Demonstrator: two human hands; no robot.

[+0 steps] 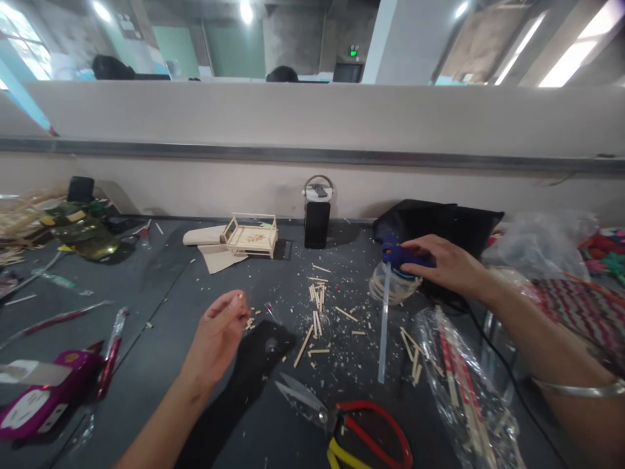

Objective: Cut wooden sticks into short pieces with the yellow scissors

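My right hand (442,264) is wrapped round a blue hot glue gun (398,255), which has a long translucent glue stick (385,326) sticking out of its back end toward me. Under the gun stands a round clear plastic tub (390,286). Over the left middle of the table, my left hand (217,339) is closed in a pinch. A tiny pale bit shows at its fingertips, too small to name. Beyond it stands a small frame model of wooden sticks (251,238). Several cut wooden sticks (316,296) and crumbs lie between the hands.
Red-and-yellow-handled scissors (322,413) lie open at the front. A phone (317,225) leans on a handled container at the back. On the right are a plastic bag of sticks (469,391) and a black cable (508,371). A magenta device (53,391) and bottle (83,231) are left.
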